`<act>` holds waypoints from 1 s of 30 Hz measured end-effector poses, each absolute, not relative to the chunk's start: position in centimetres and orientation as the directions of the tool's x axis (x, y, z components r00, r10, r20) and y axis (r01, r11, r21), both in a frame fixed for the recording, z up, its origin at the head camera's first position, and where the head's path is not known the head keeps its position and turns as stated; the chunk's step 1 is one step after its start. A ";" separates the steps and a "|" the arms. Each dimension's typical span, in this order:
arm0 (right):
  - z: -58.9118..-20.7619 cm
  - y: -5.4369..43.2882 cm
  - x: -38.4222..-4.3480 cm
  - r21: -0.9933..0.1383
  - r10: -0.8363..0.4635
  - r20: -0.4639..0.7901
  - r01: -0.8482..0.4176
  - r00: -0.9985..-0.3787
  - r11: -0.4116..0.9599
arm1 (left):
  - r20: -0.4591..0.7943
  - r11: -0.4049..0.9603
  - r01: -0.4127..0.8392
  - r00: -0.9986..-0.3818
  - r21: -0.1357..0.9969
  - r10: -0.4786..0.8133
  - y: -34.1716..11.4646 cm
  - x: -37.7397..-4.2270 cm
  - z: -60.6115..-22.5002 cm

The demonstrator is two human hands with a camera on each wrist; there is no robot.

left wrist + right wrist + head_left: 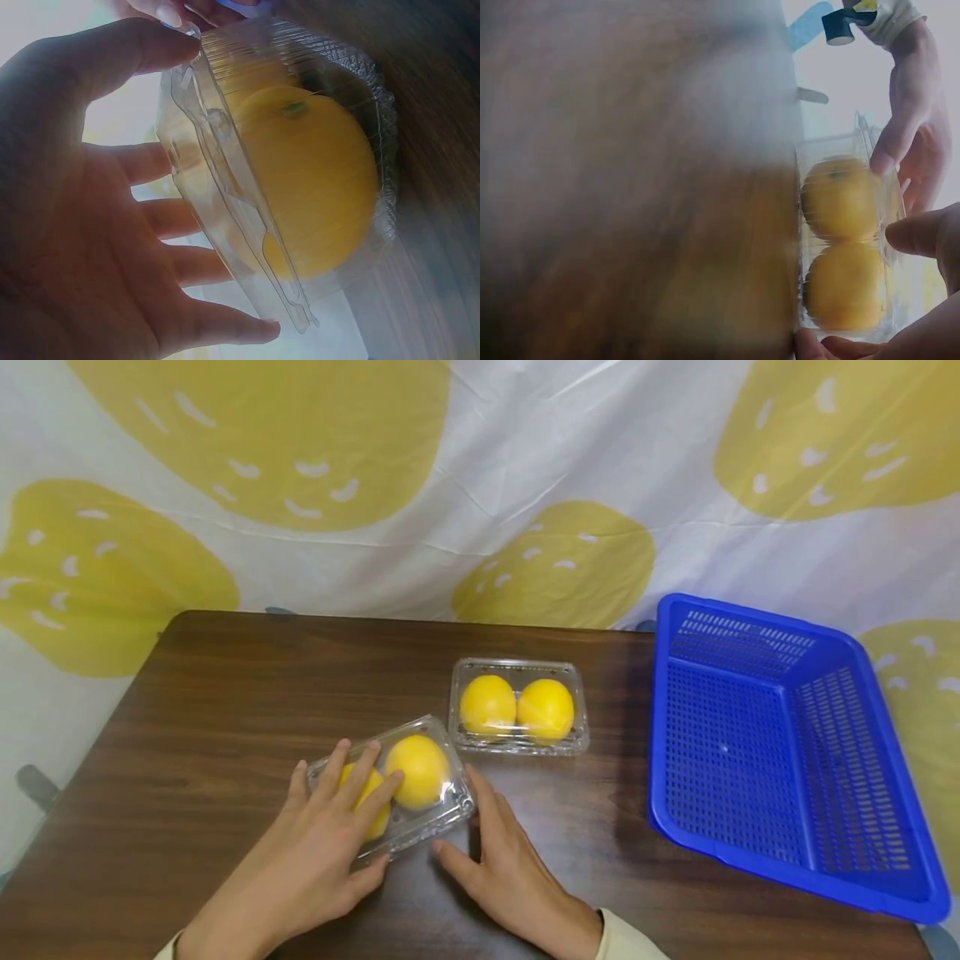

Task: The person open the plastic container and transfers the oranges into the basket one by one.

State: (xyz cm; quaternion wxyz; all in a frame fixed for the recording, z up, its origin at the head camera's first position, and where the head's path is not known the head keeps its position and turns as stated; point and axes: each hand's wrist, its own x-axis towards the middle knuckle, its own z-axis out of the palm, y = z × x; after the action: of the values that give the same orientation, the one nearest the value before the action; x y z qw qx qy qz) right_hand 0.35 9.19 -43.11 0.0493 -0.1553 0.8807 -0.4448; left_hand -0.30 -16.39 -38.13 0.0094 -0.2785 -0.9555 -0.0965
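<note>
Now, centre stage, the left hand (315, 852) lies spread across the top of a clear plastic box (431, 832), which sits at a slant on the brown table (232, 693). Its fingers reach out straight over the plastic, the thumb down by the front edge; this is no clenched fist, just straight fingers touching the box. On the other flank, the right hand (510, 868) sits at the box's right end, fingers straight along the side, thumb pointing at the front edge; it isn't clenched either, and how hard it presses I cannot tell. Inside, two yellow fruits lie side by side, the right-hand fruit (423, 768) in fine view, the left-hand fruit (375, 822) half covered by fingers. From the left wrist, a small green mark shows on one of them. Just beyond, near the slanted box's far corner, a second box (517, 747) sits squarer on the table with another pair of fruits (546, 710). Over to the right, well apart, a blue basket (660, 718) shows its slotted walls, and behind everything hangs a white cloth (337, 568) with big yellow fruit prints.
</note>
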 end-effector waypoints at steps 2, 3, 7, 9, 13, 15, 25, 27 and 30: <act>-43.1 9.1 0.3 -0.815 -0.311 0.043 -0.213 -0.950 0.539 | 0.071 0.826 0.534 -0.844 0.181 0.531 -16.3 -0.3 -38.1; -43.1 9.1 0.3 -0.821 -0.307 0.040 -0.206 -0.951 0.532 | 0.070 0.825 0.534 -0.845 0.183 0.531 -16.3 -0.3 -38.1; -43.3 9.0 0.2 -0.838 -0.294 0.044 -0.196 -0.955 0.509 | 0.066 0.820 0.541 -0.840 0.189 0.539 -16.2 -0.2 -38.1; -43.3 9.0 0.2 -0.845 -0.281 0.050 -0.191 -0.958 0.499 | 0.067 0.815 0.546 -0.836 0.192 0.545 -16.1 -0.2 -38.1; -43.5 9.1 0.2 -0.875 -0.254 0.062 -0.175 -0.965 0.452 | 0.076 0.808 0.557 -0.829 0.194 0.554 -15.7 -0.3 -38.2; -43.6 9.2 0.2 -0.894 -0.245 0.059 -0.161 -0.968 0.419 | 0.081 0.804 0.562 -0.826 0.193 0.558 -15.5 -0.4 -38.3; -44.3 9.2 0.2 -0.909 -0.197 0.051 -0.127 -0.979 0.396 | 0.096 0.801 0.580 -0.815 0.146 0.572 -14.6 -0.8 -38.2; -44.4 9.0 0.2 -0.906 -0.192 0.051 -0.126 -0.980 0.404 | 0.102 0.802 0.582 -0.813 0.132 0.573 -14.5 -0.9 -38.1; -44.5 8.6 0.3 -0.898 -0.177 0.051 -0.123 -0.983 0.423 | 0.107 0.801 0.589 -0.808 0.112 0.579 -14.4 -1.1 -38.0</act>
State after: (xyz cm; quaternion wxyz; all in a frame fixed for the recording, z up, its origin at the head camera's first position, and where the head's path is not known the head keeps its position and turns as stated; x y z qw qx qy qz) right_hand 0.33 8.64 -44.50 0.0256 -0.0890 0.8431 -0.5298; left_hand -1.07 -14.40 -38.05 0.0336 -0.3078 -0.9483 -0.0702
